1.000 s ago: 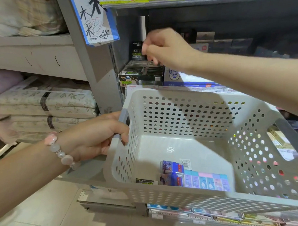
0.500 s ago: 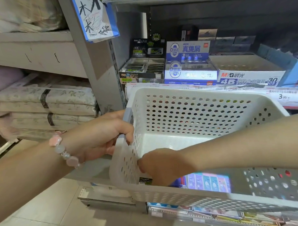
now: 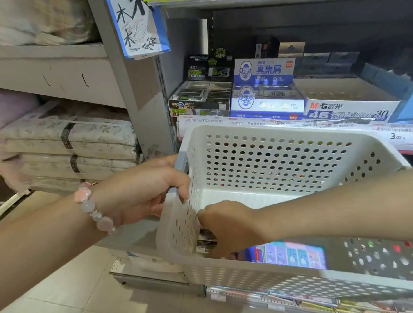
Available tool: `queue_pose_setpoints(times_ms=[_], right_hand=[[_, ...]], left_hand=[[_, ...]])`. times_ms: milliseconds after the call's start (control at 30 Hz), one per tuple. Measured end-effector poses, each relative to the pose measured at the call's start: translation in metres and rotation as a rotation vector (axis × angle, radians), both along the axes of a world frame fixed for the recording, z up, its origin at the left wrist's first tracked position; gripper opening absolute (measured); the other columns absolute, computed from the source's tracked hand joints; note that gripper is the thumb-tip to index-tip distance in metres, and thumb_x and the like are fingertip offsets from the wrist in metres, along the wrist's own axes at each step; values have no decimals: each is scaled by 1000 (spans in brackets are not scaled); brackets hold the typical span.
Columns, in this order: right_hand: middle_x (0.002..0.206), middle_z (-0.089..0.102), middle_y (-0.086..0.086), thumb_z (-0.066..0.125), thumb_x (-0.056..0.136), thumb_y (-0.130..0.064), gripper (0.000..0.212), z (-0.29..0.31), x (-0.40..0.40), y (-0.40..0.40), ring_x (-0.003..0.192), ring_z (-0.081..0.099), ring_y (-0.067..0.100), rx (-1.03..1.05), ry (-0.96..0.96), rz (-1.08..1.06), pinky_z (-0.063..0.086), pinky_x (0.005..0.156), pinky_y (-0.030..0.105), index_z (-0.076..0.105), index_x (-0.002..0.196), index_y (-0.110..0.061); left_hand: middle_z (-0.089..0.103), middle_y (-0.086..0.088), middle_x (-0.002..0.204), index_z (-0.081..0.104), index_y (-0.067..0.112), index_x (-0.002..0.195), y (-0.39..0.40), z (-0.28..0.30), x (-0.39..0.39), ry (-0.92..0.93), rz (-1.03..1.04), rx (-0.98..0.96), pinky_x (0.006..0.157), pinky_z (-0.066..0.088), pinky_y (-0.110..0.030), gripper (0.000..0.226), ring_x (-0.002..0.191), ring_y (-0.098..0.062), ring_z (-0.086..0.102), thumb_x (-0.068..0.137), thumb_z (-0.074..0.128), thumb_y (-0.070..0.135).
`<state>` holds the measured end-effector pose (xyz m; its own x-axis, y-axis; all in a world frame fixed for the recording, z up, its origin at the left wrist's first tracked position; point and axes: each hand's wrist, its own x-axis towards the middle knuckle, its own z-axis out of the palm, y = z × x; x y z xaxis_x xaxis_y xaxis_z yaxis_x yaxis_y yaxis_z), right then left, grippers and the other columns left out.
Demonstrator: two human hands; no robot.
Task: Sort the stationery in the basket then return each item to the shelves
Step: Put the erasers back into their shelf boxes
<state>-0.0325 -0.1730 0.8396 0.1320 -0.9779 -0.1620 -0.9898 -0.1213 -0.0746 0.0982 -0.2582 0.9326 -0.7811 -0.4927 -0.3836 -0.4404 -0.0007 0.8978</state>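
Note:
A white perforated basket (image 3: 271,158) hangs in front of the shelves. My left hand (image 3: 145,189) grips the grey handle (image 3: 180,162) on its left rim. My right hand (image 3: 229,228) reaches down into the basket's near left corner, fingers curled around small black eraser packs (image 3: 205,244). A row of blue and pastel eraser packs (image 3: 291,255) lies on the basket floor to the right of that hand. On the shelf behind stand a black eraser display box (image 3: 200,99), a blue and white one (image 3: 265,100) and an M&G 4B eraser box (image 3: 349,104).
A grey shelf upright (image 3: 137,88) with a taped scribbled paper (image 3: 137,25) stands left of the basket. Folded floral bedding packs (image 3: 71,142) fill the left shelf. Price labels (image 3: 396,135) line the shelf edge. More stationery sits on a lower shelf (image 3: 299,300). Tiled floor lies below.
My right hand came down from the shelf's black eraser box into the basket's near left corner and now closes around black eraser packs. The left hand keeps hold of the handle.

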Motion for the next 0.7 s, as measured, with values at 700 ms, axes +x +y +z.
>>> queue_pose_setpoints(times_ms=[700], right_hand=[[78, 72, 6, 66, 67, -29, 28, 174, -32, -1, 72, 64, 13, -41, -543, -124, 50, 65, 26, 63, 88, -10]], left_hand=[[71, -6, 76, 72, 26, 88, -7, 6, 18, 58, -44, 88, 56, 57, -30, 53, 62, -18, 65, 48, 52, -2]])
